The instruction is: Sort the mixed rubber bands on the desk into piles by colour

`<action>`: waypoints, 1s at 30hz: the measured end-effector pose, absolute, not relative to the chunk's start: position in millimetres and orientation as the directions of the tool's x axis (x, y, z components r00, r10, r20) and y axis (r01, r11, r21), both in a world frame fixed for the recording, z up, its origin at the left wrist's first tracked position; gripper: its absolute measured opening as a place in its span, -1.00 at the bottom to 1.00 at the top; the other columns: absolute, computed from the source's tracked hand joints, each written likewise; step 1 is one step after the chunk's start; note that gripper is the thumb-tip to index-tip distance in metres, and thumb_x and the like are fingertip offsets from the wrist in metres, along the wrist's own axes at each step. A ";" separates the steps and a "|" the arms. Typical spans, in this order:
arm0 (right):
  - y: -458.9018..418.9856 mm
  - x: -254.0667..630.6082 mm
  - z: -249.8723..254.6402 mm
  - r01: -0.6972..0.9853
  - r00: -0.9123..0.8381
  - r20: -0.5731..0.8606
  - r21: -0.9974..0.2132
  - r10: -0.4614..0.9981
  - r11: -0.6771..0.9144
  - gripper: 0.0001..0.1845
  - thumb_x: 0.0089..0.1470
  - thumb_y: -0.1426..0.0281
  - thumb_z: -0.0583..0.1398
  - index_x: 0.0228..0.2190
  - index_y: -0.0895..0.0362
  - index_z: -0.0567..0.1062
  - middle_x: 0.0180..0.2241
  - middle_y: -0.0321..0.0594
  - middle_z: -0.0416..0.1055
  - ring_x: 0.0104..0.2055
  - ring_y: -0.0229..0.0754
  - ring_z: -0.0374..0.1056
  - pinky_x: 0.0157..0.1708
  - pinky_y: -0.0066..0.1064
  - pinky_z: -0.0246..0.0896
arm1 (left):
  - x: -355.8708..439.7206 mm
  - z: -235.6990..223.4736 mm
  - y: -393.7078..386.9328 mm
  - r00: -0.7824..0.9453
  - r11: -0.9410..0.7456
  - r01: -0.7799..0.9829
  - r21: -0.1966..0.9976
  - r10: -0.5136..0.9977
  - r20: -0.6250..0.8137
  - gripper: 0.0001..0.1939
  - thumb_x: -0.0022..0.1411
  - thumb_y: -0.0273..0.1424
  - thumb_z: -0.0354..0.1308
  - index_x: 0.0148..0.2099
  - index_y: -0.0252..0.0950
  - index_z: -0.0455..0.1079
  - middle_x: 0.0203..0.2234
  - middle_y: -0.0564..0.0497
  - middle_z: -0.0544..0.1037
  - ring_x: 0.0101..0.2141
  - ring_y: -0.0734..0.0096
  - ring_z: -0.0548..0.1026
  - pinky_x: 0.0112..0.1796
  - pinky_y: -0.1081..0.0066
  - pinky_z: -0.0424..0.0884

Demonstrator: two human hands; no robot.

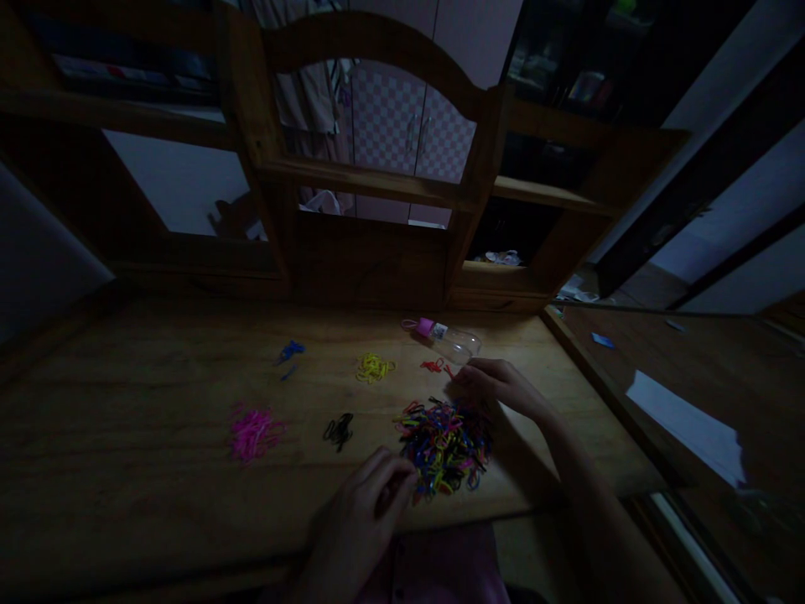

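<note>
A large mixed heap of coloured rubber bands [446, 445] lies near the table's front edge. My left hand [371, 503] is at the heap's left side, fingers curled with the tips together; whether anything is in them is too dark to see. Beyond the heap, my right hand [503, 384] pinches a red rubber band [449, 372], just right of a small red pile [431, 366]. Single-colour piles lie to the left: yellow rubber bands [373, 367], black rubber bands [340, 431], pink rubber bands [252, 434] and blue rubber bands [292, 351].
A clear bottle [459, 344] with a pink cap lies on its side behind the red pile. The wooden table [157, 495] backs onto a shelf unit [371, 260]. White paper [688, 428] rests on a lower surface at the right. The room is dim.
</note>
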State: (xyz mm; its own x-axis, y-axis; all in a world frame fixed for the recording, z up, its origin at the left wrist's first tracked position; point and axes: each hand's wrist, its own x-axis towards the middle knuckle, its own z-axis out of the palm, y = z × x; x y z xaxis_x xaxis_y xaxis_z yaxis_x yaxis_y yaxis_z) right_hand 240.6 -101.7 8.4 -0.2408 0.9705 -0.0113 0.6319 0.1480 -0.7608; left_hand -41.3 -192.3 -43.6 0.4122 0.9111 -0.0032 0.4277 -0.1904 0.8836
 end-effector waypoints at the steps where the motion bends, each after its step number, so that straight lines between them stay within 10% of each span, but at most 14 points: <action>1: -101.0 240.0 7.5 0.614 -0.221 0.013 -0.775 0.975 0.150 -0.63 0.26 0.22 0.04 -0.25 0.15 0.56 -0.27 -0.19 0.56 -0.22 -0.14 0.46 -0.20 -0.35 0.32 | -41.5 -44.1 -192.2 0.416 -0.197 0.432 0.880 0.910 0.000 -0.80 0.36 -0.26 -0.04 -0.25 -0.13 0.38 -0.31 0.09 0.46 -0.30 0.45 0.46 -0.26 0.49 0.33; 30: -71.4 183.8 -11.9 0.575 -0.533 0.143 -0.663 0.834 0.480 -0.85 0.06 0.47 0.23 -0.25 0.13 0.50 -0.30 -0.23 0.48 -0.33 -0.26 0.35 -0.35 -0.46 0.20 | -40.7 -43.3 -193.0 0.434 -0.193 0.460 0.867 0.900 -0.030 -0.79 0.37 -0.28 -0.05 -0.25 -0.17 0.38 -0.32 0.07 0.46 -0.29 0.44 0.45 -0.24 0.47 0.31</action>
